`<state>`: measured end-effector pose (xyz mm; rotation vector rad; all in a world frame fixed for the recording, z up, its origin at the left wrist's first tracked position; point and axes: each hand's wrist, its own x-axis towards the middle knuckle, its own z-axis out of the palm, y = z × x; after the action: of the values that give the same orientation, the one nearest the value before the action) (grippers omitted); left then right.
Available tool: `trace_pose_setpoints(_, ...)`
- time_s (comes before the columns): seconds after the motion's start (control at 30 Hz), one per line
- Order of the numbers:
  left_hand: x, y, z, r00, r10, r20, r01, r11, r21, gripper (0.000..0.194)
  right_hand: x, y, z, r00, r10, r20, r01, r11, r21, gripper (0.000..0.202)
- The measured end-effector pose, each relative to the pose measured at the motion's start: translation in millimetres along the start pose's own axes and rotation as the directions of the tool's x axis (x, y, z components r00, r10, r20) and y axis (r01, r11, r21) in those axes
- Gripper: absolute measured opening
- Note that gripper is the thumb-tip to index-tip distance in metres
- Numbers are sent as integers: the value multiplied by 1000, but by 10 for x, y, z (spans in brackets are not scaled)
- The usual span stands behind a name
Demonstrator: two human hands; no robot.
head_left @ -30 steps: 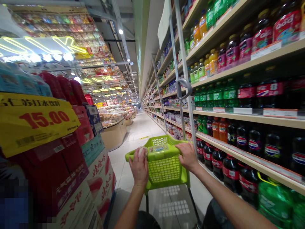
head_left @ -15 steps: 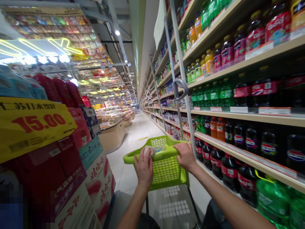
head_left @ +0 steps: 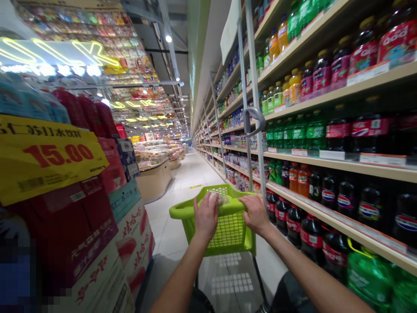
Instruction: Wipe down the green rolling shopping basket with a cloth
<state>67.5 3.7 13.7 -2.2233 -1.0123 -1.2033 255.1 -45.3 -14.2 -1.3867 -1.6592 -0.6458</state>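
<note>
A lime-green shopping cart (head_left: 241, 248) with a perforated basket stands in front of me in the aisle. My left hand (head_left: 205, 219) lies over the middle of its handle (head_left: 183, 211), fingers bent around a crumpled whitish wad (head_left: 215, 199); it looks like a tissue or cloth, pressed on the bar. Beside the wad, a small label on the handle is partly covered. At the handle's right end my right hand (head_left: 256, 213) is closed around the bar, thumb underneath. No goods show inside the part of the basket that I can see.
Tall shelves (head_left: 332, 161) of soft-drink bottles line the right side, with a grey ladder (head_left: 257, 145) against them. Stacked drink cartons (head_left: 132, 234) with a yellow price sign (head_left: 55, 156) crowd the left. Tiled floor (head_left: 190, 171) runs ahead past a rounded display counter (head_left: 154, 182).
My left hand has slid right along the handle with the whitish wad, covering more of the label. My right hand keeps its hold. The view has shifted slightly.
</note>
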Motion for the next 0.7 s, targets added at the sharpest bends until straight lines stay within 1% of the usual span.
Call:
trace_pose_setpoints(0.03, 80, 57, -9, 999, 11, 49, -11, 1000, -12, 30, -2, 14, -7, 1000, -5, 2, 5, 1000, -4, 47)
trace_pose_setpoints(0.07, 147, 69, -30, 995, 10, 94, -8, 1000, -19, 30, -3, 27, -14, 1000, -8, 3, 8, 1000, -9, 47)
trace_pose_setpoints(0.1, 195, 37, -60, 991, -14, 130, 17, 1000, -17, 30, -4, 36, -21, 1000, -9, 2, 9, 1000, -13, 47)
trace_pose_setpoints(0.17, 235, -117, -131, 974, -145, 175, 146, 989, 11, 30, -8, 43, -27, 1000, -11, 3, 11, 1000, -18, 47)
trace_pose_setpoints(0.23, 226, -274, -186, 936, -296, 188, 293, 955, 44, 31, -12, 35, -20, 1000, -11, -1, 11, 1000, -18, 47)
trace_pose_setpoints(0.27, 215, -308, -197, 924, -335, 185, 331, 942, 54, 31, -13, 28, -12, 1000, -9, -6, 9, 1000, -17, 46)
trace_pose_setpoints(0.3, 202, -298, -193, 925, -336, 177, 332, 942, 55, 31, -15, 22, -4, 1000, -4, -14, 3, 1000, -16, 45)
trace_pose_setpoints(0.33, 190, -240, -175, 941, -294, 167, 291, 956, 46, 31, -16, 16, 4, 1000, 3, -22, -3, 1000, -17, 45)
trace_pose_setpoints(0.37, 178, -142, -144, 964, -220, 151, 218, 976, 30, 31, -16, 12, 9, 1000, 7, -28, -7, 1000, -19, 45)
trace_pose_setpoints(0.43, 154, 107, -63, 993, -32, 118, 34, 999, -17, 30, -16, 12, 11, 1000, 6, -28, -6, 1000, -18, 46)
trace_pose_setpoints(0.5, 112, 288, 3, 994, 91, 68, -88, 995, -40, 31, -13, 17, 0, 1000, -3, -15, 3, 1000, -9, 47)
trace_pose_setpoints(0.53, 78, 307, 20, 992, 120, 38, -118, 992, -39, 31, -12, 18, -8, 1000, -6, -8, 6, 1000, -3, 47)
trace_pose_setpoints(0.57, 31, 265, 24, 992, 126, 7, -126, 992, -27, 31, -11, 18, -17, 1000, -6, -4, 6, 1000, 4, 46)
trace_pose_setpoints(0.6, -26, 165, 16, 993, 116, -26, -116, 993, -9, 31, -9, 15, -25, 1000, -4, -4, 4, 1000, 9, 46)
trace_pose_setpoints(0.63, -89, 18, -2, 993, 97, -61, -96, 995, 14, 31, -8, 9, -31, 1000, -1, -7, 1, 1000, 13, 46)
trace_pose_setpoints(0.7, -212, -339, -58, 991, 9, -134, 1, 997, 71, 32, -6, -11, -36, 1000, 11, -21, -10, 1000, 20, 46)
